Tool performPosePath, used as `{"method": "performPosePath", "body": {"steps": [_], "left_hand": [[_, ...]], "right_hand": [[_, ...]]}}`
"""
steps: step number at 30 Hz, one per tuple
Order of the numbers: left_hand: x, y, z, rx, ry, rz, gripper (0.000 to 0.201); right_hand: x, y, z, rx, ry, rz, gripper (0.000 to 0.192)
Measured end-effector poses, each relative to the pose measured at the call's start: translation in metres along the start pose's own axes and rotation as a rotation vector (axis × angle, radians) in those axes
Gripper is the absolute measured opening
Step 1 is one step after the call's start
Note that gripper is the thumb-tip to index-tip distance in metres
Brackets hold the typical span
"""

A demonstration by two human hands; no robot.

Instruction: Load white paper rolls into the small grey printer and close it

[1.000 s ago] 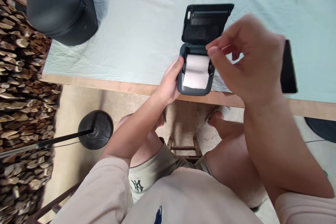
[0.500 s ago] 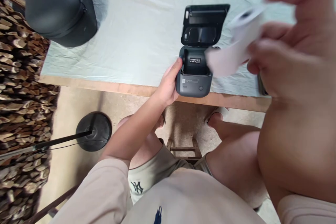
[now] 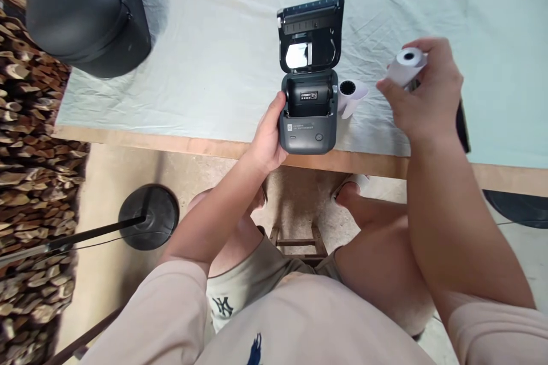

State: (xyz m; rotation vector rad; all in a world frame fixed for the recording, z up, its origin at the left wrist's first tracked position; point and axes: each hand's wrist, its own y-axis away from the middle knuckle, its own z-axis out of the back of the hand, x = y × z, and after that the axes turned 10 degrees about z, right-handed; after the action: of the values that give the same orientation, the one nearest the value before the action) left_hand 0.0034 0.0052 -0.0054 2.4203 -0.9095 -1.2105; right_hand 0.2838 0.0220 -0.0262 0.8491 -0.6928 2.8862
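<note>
My left hand (image 3: 269, 136) grips the left side of a dark grey label printer (image 3: 307, 137) near the table's front edge. Its lid (image 3: 310, 34) stands up, and the paper bay shows bare inside with a small printed sticker. To the right, my right hand (image 3: 428, 88) is closed around a white paper roll (image 3: 400, 71), whose dark core hole faces up. A second white paper roll (image 3: 354, 94) with a black core stands on the cloth against the printer's right side, its loose end curling outward.
A black zipped case (image 3: 85, 17) stands at the table's left. The pale cloth (image 3: 214, 57) covers the table. A dark flat object (image 3: 463, 128) lies partly hidden beneath my right wrist. Stacked firewood (image 3: 34, 194) and a round black stand base (image 3: 148, 217) are at left.
My right hand has moved away from the camera, down toward the table, with the paper roll still in it. The second roll has come into view. The printer has shifted slightly left in view.
</note>
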Motion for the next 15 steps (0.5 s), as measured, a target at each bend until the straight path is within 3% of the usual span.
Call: {"method": "performPosePath", "body": {"steps": [3,5,9,11,15], "left_hand": [[0.001,-0.001,0.001,-0.014,-0.023,-0.007,0.044],[0.001,-0.001,0.002,-0.013,-0.021,0.0,0.043],[0.0,0.001,0.001,0.003,-0.009,0.016,0.045],[-0.001,0.002,0.0,0.011,-0.015,0.01,0.045],[0.002,0.001,0.0,0.011,-0.028,-0.012,0.046]], "right_hand": [[0.015,-0.003,0.002,0.181,0.149,-0.173,0.056],[0.026,-0.003,0.01,0.245,0.199,-0.162,0.063],[0.048,0.008,0.03,0.172,0.164,0.057,0.08],[0.057,0.015,0.029,0.175,0.183,0.183,0.069],[0.068,0.018,0.008,0.327,0.199,0.326,0.042]]}}
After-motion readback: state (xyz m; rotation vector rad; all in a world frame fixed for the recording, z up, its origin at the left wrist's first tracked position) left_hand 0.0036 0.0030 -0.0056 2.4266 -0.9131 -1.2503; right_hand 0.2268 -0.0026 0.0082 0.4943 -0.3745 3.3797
